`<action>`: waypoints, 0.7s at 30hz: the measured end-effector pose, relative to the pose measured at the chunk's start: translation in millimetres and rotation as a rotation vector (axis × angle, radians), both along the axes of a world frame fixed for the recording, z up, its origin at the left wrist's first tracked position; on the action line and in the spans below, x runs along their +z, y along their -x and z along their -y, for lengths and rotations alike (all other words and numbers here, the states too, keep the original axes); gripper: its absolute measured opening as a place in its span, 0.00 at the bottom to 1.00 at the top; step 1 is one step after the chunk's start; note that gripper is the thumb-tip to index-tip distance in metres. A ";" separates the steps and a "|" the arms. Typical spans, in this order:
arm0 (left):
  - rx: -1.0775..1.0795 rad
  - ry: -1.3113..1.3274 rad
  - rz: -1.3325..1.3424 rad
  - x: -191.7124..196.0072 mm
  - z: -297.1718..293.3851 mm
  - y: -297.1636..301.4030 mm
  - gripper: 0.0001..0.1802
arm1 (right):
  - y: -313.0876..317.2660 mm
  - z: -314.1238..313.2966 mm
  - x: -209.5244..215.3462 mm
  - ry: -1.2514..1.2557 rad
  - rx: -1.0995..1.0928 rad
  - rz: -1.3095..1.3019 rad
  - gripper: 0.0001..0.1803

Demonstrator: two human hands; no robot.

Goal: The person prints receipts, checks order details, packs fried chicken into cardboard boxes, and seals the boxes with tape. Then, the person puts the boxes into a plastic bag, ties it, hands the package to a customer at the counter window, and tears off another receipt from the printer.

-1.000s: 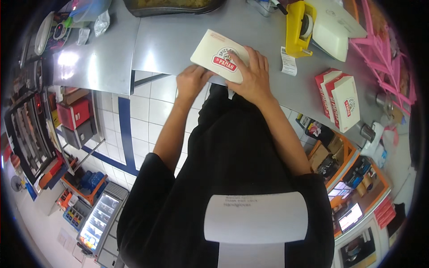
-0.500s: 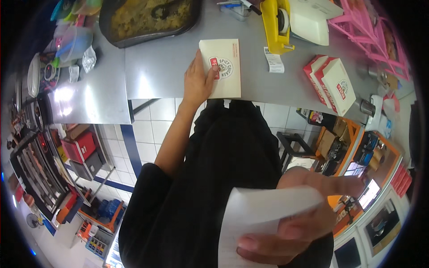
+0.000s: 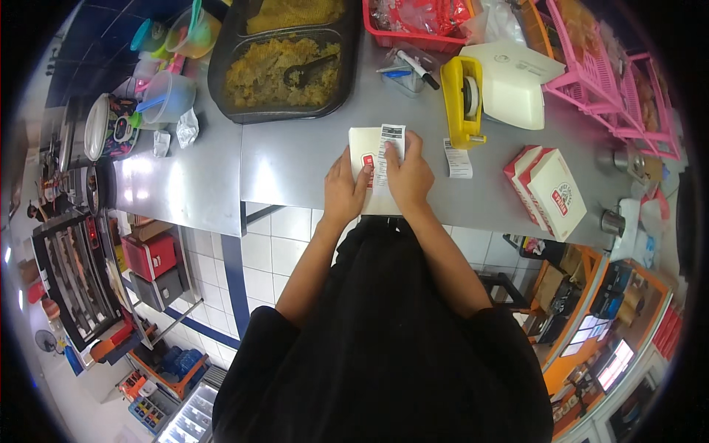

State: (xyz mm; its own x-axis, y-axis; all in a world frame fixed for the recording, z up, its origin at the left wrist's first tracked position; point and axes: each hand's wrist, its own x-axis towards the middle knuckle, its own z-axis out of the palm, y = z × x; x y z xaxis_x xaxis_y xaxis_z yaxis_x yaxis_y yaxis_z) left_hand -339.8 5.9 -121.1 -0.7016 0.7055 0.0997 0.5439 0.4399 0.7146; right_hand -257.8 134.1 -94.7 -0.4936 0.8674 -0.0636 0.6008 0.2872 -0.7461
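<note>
A cream and red cardboard food box [image 3: 359, 139] lies on the steel counter near its front edge. A printed paper receipt [image 3: 393, 133] rests lengthwise over the right part of its top. My left hand [image 3: 344, 189] grips the box's left side, thumb on the lid close to the receipt. With its thumb on the receipt, my right hand [image 3: 409, 179] presses the paper onto the box and wraps its fingers round the box's right side. The undersides of my fingers are hidden.
A black two-part food tray [image 3: 221, 77] with a dark scoop stands behind. Rightward are a yellow tape dispenser [image 3: 452, 96], another receipt [image 3: 459, 164], an open white box [image 3: 515, 103], two closed food boxes [image 3: 557, 196] and a pink rack [image 3: 591, 81]. A red basket [image 3: 413, 42] is at the back.
My right hand has come up from low in front of my body to the counter, bringing the receipt onto the box. The head view has shifted, showing more of the counter's back.
</note>
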 end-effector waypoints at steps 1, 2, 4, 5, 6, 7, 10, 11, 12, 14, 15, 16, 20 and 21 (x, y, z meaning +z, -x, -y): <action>0.004 0.000 0.039 1.9 -1.9 0.0 0.32 | -0.6 -1.5 -4.4 0.001 -0.002 -0.004 0.22; 0.007 0.000 0.078 3.8 -3.9 -0.5 0.32 | -1.5 -2.8 -8.9 -0.044 0.017 -0.073 0.26; 0.034 0.036 -0.002 8.4 -5.3 -0.8 0.31 | -4.7 -8.9 -14.3 -0.087 0.030 -0.146 0.31; 0.064 0.070 -0.078 10.6 -6.7 -1.3 0.30 | -6.8 -13.3 -15.3 -0.125 0.099 -0.113 0.34; 0.058 0.071 -0.083 12.5 -9.5 -2.7 0.30 | -9.1 -18.1 -16.2 -0.164 0.168 -0.079 0.38; 0.162 0.055 -0.204 20.2 -16.2 -4.1 0.29 | -10.5 -22.1 -16.1 -0.163 0.154 -0.081 0.38; 0.233 -0.062 -0.318 61.4 -51.3 -15.4 0.26 | -11.3 -26.0 -12.1 -0.111 0.183 -0.262 0.38; 0.215 -0.163 -0.310 77.5 -67.6 -23.5 0.24 | -10.7 -26.4 -13.6 -0.114 0.173 -0.267 0.38; 0.153 -0.263 -0.154 84.9 -85.4 -32.7 0.23 | -9.4 -26.0 -19.0 -0.150 0.173 -0.279 0.38; 0.081 -0.202 0.163 102.3 -131.8 -62.4 0.23 | -15.7 -35.8 -57.6 0.242 0.187 -0.538 0.37; 0.044 -0.165 0.313 106.2 -152.0 -76.5 0.23 | -16.6 -39.0 -77.1 0.676 0.115 -0.776 0.35; 0.044 -0.120 0.459 107.4 -166.3 -85.1 0.23 | -15.6 -31.5 -45.6 0.210 0.218 -0.467 0.33; 0.399 0.011 1.103 86.0 -224.5 -89.3 0.23 | -14.3 -24.2 -17.5 -0.110 0.264 -0.259 0.27; 0.489 0.003 1.324 72.1 -229.3 -88.3 0.22 | -14.7 -24.8 -18.9 -0.154 0.227 -0.231 0.26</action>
